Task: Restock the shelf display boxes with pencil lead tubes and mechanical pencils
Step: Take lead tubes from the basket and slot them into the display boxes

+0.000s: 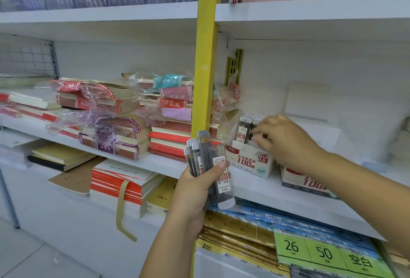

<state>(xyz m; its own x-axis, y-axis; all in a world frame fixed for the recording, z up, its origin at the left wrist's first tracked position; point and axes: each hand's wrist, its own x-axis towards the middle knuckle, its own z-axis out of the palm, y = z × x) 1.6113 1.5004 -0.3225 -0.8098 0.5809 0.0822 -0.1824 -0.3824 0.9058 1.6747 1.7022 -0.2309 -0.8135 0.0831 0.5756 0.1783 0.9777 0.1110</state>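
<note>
Your right grip (286, 142) blurs at its fingertips (259, 142) over the display box (246, 160), so you cannot tell whether they pinch a tube. Your right forearm (366, 184) covers much of the second box (297, 181). Your left grip (195, 189) hides the lower ends of most lead tubes (208, 155).

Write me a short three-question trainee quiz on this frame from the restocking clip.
1. Multiple choice: what does the left hand grip? A) notebooks B) a bundle of lead tubes C) a price card
2. True or false: the right hand reaches down to the bottom shelf.
3. Fill in: in the picture, the display box marked HB 0.5 stands to the ___ of the yellow post.
Key: 1 B. 2 false, it is up at the display box. 3 right.
</note>
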